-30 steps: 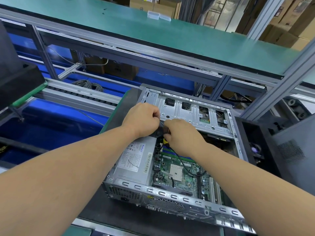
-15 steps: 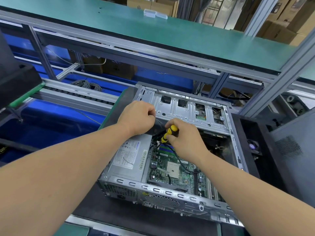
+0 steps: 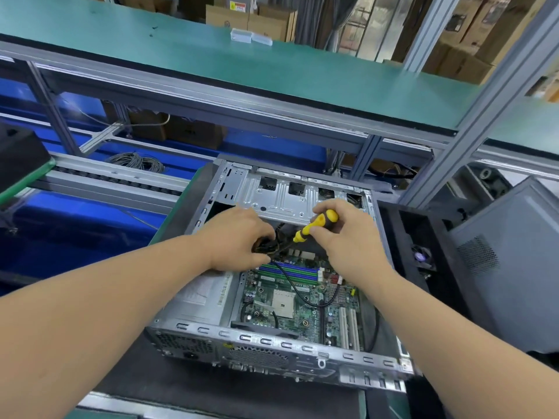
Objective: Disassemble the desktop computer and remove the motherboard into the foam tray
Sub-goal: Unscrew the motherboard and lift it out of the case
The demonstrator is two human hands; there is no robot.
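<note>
freeing the cable bundle: the step in hand looks like loosening or unplugging the black cable bundle (image 3: 267, 246) at the far edge of the motherboard (image 3: 298, 293); best to keep the tool tip on the connector or tie only, off the board, and pull the plug straight
left hand (image 3: 239, 238): fingers curled round the cable bundle, gripping it just at 12 o'clock of the blue and green memory slots (image 3: 289, 272)
right hand (image 3: 348, 237): thumb and fingers pinch the yellow-and-black screwdriver (image 3: 314, 225), its tip aimed toward 8 o'clock at the bundle; whether the tip touches, i cannot tell
motherboard: seated flat in the open computer case (image 3: 272, 340), at 3 o'clock of the power supply (image 3: 199, 297)
loose black wire (image 3: 299, 290): lies across the board, worth clearing before lifting
risk: a slip could gouge the slots
foam tray: cannot tell which object it is
</note>
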